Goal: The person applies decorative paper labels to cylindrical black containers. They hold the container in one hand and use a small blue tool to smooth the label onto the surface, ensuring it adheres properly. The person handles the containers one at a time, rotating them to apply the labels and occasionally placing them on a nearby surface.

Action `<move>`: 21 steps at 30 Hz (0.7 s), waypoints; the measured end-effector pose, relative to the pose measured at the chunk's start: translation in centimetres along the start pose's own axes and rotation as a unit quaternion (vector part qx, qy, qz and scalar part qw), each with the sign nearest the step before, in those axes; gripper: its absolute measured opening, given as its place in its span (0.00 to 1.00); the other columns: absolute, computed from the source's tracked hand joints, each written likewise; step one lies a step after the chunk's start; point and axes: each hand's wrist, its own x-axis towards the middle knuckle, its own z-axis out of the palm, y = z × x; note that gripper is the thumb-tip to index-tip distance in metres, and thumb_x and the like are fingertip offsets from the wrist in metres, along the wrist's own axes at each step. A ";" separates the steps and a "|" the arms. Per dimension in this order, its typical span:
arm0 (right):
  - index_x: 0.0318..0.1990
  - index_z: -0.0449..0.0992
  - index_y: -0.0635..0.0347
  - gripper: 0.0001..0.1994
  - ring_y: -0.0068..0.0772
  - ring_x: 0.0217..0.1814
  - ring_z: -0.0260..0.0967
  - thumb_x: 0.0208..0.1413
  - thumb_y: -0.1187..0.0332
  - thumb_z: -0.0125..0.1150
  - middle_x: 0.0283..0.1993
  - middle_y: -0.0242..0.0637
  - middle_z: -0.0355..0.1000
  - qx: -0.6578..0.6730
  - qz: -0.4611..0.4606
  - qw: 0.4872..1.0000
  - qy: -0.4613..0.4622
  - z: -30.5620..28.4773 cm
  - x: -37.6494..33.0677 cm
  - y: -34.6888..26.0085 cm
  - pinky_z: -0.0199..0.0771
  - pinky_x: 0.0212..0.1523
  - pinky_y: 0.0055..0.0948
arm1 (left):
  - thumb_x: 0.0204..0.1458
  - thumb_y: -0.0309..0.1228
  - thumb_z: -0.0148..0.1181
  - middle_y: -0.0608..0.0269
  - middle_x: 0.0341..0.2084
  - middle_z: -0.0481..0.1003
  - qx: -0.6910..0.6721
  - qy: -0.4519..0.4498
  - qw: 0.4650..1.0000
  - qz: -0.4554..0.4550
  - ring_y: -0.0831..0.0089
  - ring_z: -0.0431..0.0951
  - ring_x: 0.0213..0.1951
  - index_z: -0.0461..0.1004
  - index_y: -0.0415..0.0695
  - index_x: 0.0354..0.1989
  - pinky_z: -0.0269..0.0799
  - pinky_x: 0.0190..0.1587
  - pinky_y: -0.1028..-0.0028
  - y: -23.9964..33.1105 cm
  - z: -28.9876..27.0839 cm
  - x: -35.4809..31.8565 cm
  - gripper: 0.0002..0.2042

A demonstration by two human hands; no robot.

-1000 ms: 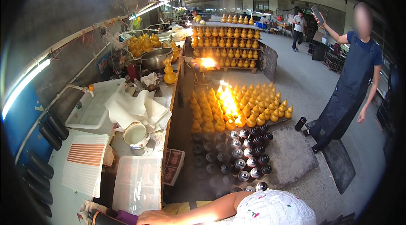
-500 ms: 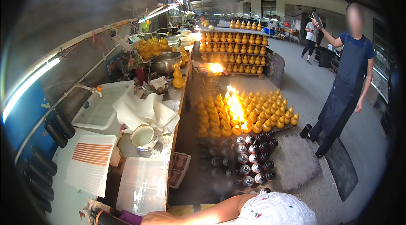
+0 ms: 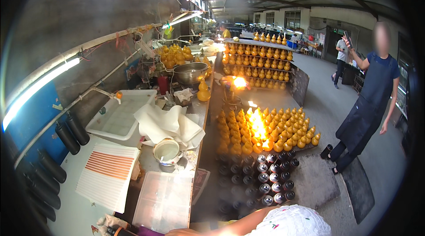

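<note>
My right arm, in a white patterned sleeve (image 3: 290, 222), reaches leftward along the lower edge. Only the top of my right hand (image 3: 179, 232) shows, beside a purple cloth (image 3: 149, 231); its fingers are cut off by the edge. Left of the cloth lies the end of a dark cylinder with an orange band (image 3: 121, 231), next to a crumpled beige, cloth-like thing (image 3: 110, 222). My left hand is not in sight. Closest above my right hand is a shallow clear plastic tray (image 3: 161, 198) on the bench. A ribbed white sheet with orange-brown stripes (image 3: 108, 169) lies farther left.
Flames (image 3: 256, 125) rise among rows of yellow gourd-shaped bottles (image 3: 290, 125) on the floor; another fire (image 3: 239, 82) burns behind. Black cans (image 3: 276, 187) stand nearer. A white basin (image 3: 121, 116), crumpled paper (image 3: 166, 125) and a mug (image 3: 167, 151) occupy the bench. An aproned person (image 3: 367, 98) holds a phone.
The whole view has shifted, so the bench and floor things sit farther right and lower. My right hand shows less, nearer the lower edge. The aproned person still holds up the phone.
</note>
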 end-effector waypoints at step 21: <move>0.48 0.79 0.52 0.18 0.45 0.52 0.72 0.56 0.52 0.64 0.48 0.37 0.77 -0.013 0.016 0.998 -0.052 0.8 0.8 1.2 0.73 0.51 0.43 | 0.33 0.73 0.65 0.40 0.57 0.69 -0.022 0.197 0.978 0.073 0.38 0.66 0.56 0.66 0.40 0.66 0.59 0.59 0.40 -5.1 10.2 -0.2 0.56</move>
